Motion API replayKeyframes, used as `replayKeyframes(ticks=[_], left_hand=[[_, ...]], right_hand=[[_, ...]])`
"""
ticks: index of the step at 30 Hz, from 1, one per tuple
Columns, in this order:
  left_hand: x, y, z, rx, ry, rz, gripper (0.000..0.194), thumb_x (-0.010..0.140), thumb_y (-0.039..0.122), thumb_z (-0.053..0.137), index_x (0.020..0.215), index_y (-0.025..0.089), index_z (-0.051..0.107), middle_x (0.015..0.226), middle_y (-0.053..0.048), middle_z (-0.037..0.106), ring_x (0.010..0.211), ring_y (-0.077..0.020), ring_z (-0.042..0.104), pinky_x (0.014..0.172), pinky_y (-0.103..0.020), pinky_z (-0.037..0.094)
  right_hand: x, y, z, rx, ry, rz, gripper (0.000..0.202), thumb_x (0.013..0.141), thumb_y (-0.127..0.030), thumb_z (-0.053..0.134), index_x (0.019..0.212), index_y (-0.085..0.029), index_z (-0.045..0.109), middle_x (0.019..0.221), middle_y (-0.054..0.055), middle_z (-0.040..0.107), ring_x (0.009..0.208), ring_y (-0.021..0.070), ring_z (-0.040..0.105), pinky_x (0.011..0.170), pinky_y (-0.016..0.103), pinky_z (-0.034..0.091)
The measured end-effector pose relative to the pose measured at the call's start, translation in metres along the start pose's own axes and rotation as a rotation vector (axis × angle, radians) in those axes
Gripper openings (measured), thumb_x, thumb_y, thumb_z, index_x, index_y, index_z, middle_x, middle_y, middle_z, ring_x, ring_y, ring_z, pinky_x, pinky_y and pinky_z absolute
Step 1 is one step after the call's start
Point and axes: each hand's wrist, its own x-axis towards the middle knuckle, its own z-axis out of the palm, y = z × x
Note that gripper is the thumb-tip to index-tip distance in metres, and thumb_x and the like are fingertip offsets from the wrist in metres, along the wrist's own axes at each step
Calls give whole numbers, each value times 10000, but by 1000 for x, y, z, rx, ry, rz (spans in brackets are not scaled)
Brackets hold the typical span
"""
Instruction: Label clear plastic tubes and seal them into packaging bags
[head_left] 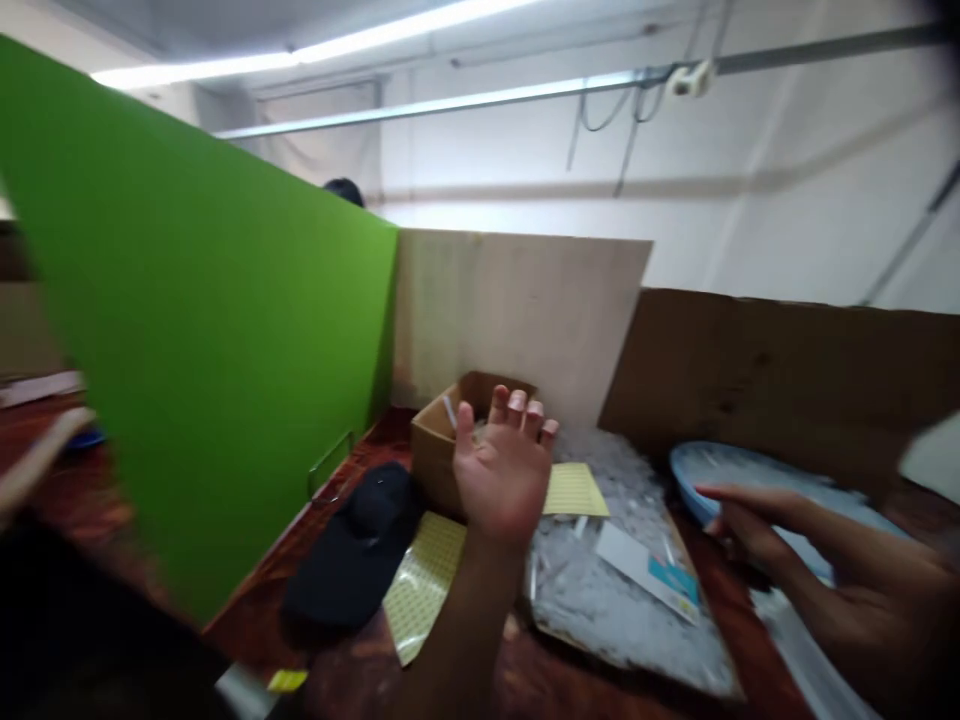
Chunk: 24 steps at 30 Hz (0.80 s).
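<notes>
My left hand (506,465) is raised palm up with its fingers spread, holding nothing, in front of a cardboard box (435,450). On the right, my right hand (817,560) hovers near a blue basin (686,490); its index finger points left and the other fingers are curled, partly blurred. Between the hands lies a board heaped with small clear pieces (600,610). A yellow sheet (576,490) and a white and blue card (649,572) rest on those pieces. Another yellow sticker sheet (426,580) lies left of my left forearm.
A black cap (360,550) sits beside the green partition (225,350). Brown cardboard panels (795,380) stand behind the basin. At the far left, another person's arm (45,460) shows past the partition. White strips (810,660) lie at the lower right.
</notes>
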Motion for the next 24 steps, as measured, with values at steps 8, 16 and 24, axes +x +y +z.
replayKeyframes(ticks=[8, 16, 24], left_hand=[[53, -55, -50, 251, 39, -71, 241, 1045, 268, 503, 889, 151, 644, 663, 52, 506, 412, -27, 358, 414, -160, 340], [99, -69, -94, 687, 54, 3, 385, 1025, 354, 538, 688, 171, 573, 409, 100, 251, 346, -58, 121, 354, -208, 159], [124, -64, -143, 1071, 197, 0, 373, 943, 336, 625, 624, 149, 576, 529, 63, 310, 448, -48, 213, 430, -196, 157]], right_hand=[[35, 37, 8, 110, 317, 312, 263, 934, -458, 594, 994, -262, 759, 854, 35, 763, 799, 231, 723, 771, 327, 534], [68, 150, 109, 56, 62, 524, 263, 951, -334, 532, 970, -191, 753, 861, 65, 765, 819, 231, 705, 791, 317, 488], [36, 213, 201, -115, -406, 596, 227, 831, -92, 626, 1011, -121, 761, 1044, 162, 739, 1040, 280, 670, 906, 318, 446]])
